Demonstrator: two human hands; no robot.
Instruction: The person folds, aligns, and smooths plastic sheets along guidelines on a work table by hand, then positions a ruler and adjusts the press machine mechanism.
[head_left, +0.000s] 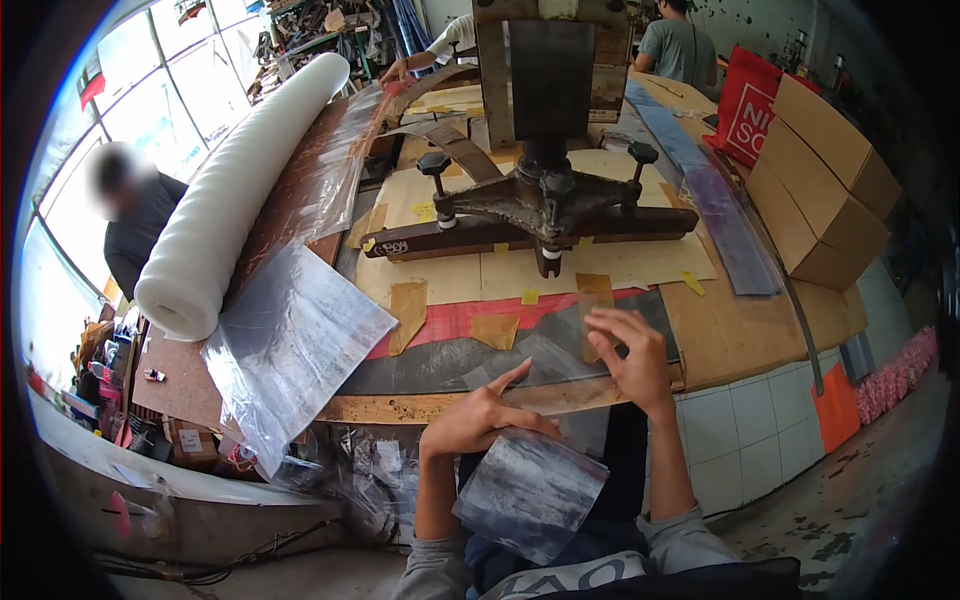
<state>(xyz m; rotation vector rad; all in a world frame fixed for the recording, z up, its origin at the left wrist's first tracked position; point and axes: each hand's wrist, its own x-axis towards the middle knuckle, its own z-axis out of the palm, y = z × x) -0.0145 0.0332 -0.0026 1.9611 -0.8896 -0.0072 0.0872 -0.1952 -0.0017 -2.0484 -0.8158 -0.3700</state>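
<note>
One clear plastic sheet [535, 495] in the left hand [488, 418], right hand [635, 362] loosely spread, cardboard box [812, 215] interior hidden.

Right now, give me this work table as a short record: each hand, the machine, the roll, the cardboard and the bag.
Left hand: holding a plastic sheet above the lap
Right hand: raised, fingers parted, near the table's front edge
Machine: dark metal, over a pale board
Roll: white, along the left side
Cardboard: brown, right side
Bag: red, beside the cardboard
</note>
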